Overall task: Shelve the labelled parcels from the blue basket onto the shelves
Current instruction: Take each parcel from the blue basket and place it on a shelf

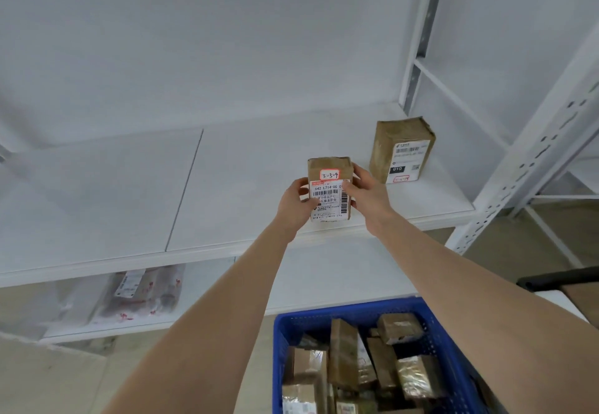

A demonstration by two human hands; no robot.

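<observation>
one parcel (328, 198) in curled left grip (295, 202), right grip (368, 191)

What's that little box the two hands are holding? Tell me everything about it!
It is a small brown cardboard parcel, standing upright near the front edge of the white shelf. A white barcode label covers its front, and above it a red-framed sticker reads 3-3-9. The left hand grips its left side, the right hand its right side.

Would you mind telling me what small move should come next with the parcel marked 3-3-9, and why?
Probably slide the parcel slightly deeper before letting go: left hand and right hand grip its sides, and it stands upright near the shelf's front edge, forward of the neighbouring parcel.
</observation>
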